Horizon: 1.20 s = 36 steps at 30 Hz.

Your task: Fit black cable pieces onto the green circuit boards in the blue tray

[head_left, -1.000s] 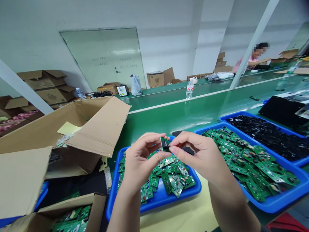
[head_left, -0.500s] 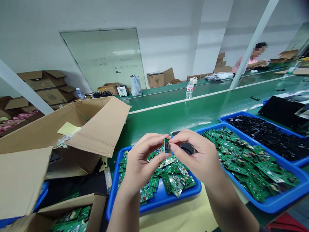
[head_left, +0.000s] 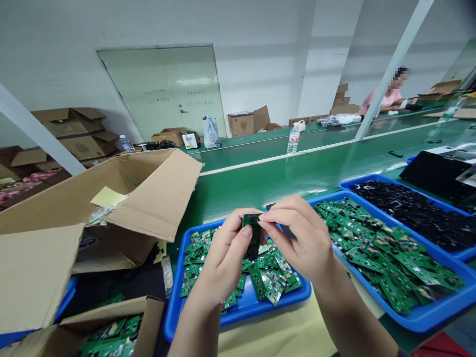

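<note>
head: left hand [head_left: 226, 255] around board [head_left: 255, 240]

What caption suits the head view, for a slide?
Bare left hand grips a green rectangular circuit board, right hand at its upper corner, above a blue plastic tray of green boards.

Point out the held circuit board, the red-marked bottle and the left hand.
Circuit board [head_left: 255, 240], head view: middle of its face.
Bottle [head_left: 293, 139], head view: its label.
Left hand [head_left: 226, 252], head view: middle of the hand.
</note>
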Each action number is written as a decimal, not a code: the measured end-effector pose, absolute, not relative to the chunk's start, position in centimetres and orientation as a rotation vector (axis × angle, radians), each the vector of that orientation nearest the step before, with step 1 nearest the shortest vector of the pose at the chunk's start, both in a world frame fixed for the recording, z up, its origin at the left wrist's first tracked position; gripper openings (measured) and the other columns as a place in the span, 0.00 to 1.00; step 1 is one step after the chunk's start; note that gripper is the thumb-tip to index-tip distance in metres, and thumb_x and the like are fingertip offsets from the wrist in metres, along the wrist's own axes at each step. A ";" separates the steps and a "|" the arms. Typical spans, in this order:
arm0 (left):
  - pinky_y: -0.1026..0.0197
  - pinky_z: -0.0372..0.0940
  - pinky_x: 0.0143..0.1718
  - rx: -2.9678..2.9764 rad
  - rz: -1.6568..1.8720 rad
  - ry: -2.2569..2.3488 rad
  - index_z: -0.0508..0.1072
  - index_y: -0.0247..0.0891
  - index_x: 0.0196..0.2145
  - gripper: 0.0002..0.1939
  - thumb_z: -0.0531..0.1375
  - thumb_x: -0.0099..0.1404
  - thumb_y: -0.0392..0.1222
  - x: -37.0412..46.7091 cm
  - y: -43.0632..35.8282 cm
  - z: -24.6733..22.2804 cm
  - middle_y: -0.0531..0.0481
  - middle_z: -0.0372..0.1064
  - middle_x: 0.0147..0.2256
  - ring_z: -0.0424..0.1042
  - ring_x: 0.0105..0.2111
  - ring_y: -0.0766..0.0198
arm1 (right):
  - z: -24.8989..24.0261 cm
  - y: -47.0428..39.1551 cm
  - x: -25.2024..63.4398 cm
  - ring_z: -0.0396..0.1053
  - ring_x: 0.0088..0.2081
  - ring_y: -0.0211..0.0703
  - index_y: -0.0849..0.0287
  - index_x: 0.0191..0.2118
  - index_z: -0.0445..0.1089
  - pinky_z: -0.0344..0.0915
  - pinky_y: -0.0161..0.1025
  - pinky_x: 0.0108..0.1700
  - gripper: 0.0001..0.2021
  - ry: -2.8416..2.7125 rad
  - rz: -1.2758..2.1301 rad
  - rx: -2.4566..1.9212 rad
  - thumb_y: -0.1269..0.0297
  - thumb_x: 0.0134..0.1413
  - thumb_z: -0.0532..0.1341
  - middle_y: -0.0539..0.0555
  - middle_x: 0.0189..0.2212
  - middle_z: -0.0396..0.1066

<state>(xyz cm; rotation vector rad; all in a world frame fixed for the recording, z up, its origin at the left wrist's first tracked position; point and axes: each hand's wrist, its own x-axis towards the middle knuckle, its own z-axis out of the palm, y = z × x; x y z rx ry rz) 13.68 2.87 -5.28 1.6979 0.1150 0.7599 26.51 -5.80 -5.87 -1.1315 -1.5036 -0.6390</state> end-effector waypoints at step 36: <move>0.63 0.54 0.25 1.879 0.516 0.126 0.63 0.38 0.24 0.19 0.47 0.71 0.47 13.7 3.7 -4.9 0.54 0.56 0.22 0.56 0.23 0.66 | -6.3 -5.7 27.2 0.69 0.44 0.44 0.53 0.47 0.71 0.73 0.44 0.43 0.18 -1.668 -0.675 -1.198 0.80 0.59 0.53 0.59 0.50 0.63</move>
